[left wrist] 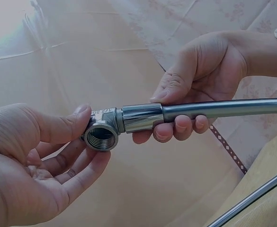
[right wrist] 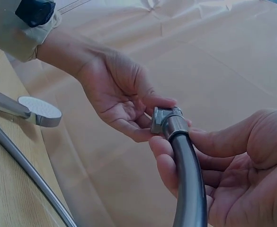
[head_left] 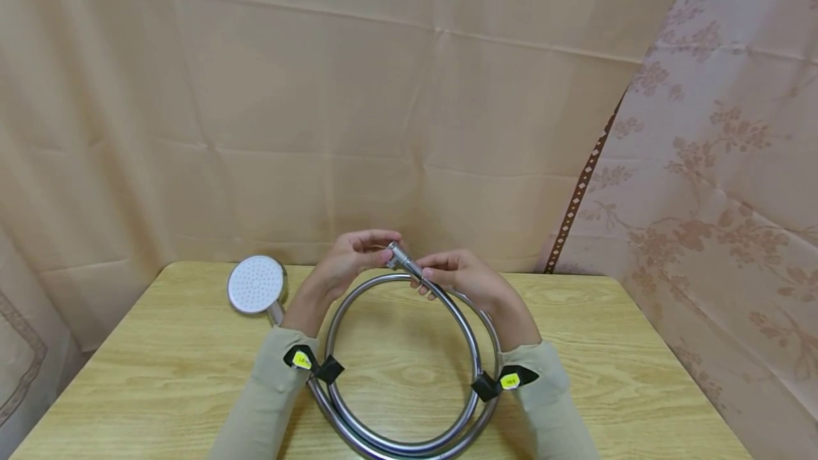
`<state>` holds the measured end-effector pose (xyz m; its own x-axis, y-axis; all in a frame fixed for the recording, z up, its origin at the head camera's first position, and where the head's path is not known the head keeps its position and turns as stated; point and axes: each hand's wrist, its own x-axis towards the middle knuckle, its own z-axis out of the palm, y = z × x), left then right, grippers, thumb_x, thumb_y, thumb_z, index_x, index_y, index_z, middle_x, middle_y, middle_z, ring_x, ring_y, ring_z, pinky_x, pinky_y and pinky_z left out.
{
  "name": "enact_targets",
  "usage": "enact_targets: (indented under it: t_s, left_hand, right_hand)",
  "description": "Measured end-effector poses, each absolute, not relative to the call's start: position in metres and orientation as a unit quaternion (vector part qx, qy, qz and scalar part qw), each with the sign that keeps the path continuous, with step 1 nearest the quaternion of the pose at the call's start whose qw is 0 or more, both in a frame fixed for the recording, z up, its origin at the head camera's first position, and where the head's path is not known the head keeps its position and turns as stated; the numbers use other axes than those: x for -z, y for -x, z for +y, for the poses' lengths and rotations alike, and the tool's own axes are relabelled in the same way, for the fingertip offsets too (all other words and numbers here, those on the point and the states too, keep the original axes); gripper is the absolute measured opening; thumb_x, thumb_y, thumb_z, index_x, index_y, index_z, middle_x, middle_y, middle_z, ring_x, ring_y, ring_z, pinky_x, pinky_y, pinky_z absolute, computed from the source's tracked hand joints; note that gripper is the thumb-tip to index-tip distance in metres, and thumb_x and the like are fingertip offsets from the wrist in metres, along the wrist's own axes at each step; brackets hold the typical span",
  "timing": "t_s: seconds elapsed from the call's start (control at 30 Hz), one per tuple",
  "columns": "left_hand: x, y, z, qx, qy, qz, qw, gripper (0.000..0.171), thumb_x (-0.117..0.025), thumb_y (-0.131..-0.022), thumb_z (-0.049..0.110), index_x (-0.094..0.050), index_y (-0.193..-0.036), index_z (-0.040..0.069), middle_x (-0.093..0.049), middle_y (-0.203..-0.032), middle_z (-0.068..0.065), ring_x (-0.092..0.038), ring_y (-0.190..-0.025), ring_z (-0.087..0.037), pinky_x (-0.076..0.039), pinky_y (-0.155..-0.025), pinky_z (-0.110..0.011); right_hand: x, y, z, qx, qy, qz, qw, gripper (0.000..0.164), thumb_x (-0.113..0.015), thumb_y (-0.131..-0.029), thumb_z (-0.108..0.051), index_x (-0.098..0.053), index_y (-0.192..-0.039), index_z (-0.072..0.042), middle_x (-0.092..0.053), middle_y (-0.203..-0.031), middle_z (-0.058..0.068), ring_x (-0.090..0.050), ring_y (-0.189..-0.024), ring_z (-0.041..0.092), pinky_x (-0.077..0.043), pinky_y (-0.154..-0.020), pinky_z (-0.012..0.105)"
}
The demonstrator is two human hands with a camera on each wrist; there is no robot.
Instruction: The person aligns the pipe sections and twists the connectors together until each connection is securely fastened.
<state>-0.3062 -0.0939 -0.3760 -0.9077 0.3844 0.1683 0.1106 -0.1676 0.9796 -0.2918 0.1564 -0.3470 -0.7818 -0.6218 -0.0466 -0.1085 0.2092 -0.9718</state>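
Observation:
Between thumb and fingers my left hand pinches a metal tee fitting, whose threaded side opening shows in the left wrist view. My right hand grips the hose's shiny end nut, which meets the fitting end to end. From that nut the grey metal shower hose runs down past my right palm. In the head view the hose lies in large loops beneath both forearms. A round shower head with a white face rests left of my left hand, its handle partly hidden by my sleeve.
The wooden table carries the hose loops and the shower head. A beige cloth hangs behind it, and a floral cloth hangs at the right. Black straps with yellow tags sit on both sleeves.

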Motion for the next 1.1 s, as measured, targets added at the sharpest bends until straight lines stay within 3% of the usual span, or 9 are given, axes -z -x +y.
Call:
enact_targets:
  t_s: [0.17,0.57,0.77,1.1]
  left_hand:
    - [0.375,0.305,-0.094,-0.74,-0.191,0.639,0.094,0.034,-0.064,-0.096,-0.002,-0.063,-0.131,-0.005,-0.074,-0.104,0.011,-0.067,-0.097,-0.01,-0.055,-0.089,-0.024]
    - [0.372,0.304,-0.095,-0.738,-0.165,0.647,0.098,0.04,-0.065,-0.098,0.004,-0.058,-0.135,-0.01,-0.075,-0.103,0.008,-0.07,-0.097,-0.011,-0.057,-0.092,-0.027]
    - [0.372,0.304,-0.093,-0.751,-0.167,0.633,0.085,0.039,-0.064,-0.095,-0.002,-0.057,-0.132,-0.015,-0.074,-0.1,0.006,-0.07,-0.091,-0.01,-0.058,-0.088,-0.027]
    - [0.373,0.303,-0.093,-0.752,-0.164,0.634,0.078,0.039,-0.068,-0.095,0.002,-0.059,-0.13,-0.013,-0.072,-0.105,0.004,-0.07,-0.093,-0.011,-0.059,-0.09,-0.03]
  right_hand:
    - [0.347,0.292,0.157,0.583,0.252,0.737,0.23,0.033,-0.052,-0.105,-0.005,-0.058,-0.132,0.014,-0.074,-0.101,0.011,-0.07,-0.091,0.016,-0.059,-0.081,0.029]
    - [0.345,0.289,0.157,0.571,0.256,0.75,0.213,0.033,-0.055,-0.105,-0.01,-0.061,-0.13,0.011,-0.074,-0.107,0.015,-0.07,-0.09,0.016,-0.059,-0.083,0.03]
    - [0.341,0.283,0.151,0.541,0.237,0.788,0.174,0.035,-0.063,-0.101,-0.012,-0.064,-0.131,0.006,-0.075,-0.108,0.012,-0.07,-0.093,0.017,-0.057,-0.092,0.039]
    - [0.343,0.281,0.147,0.528,0.228,0.809,0.117,0.033,-0.072,-0.094,-0.007,-0.068,-0.125,0.002,-0.074,-0.104,0.015,-0.069,-0.089,0.017,-0.057,-0.083,0.033]
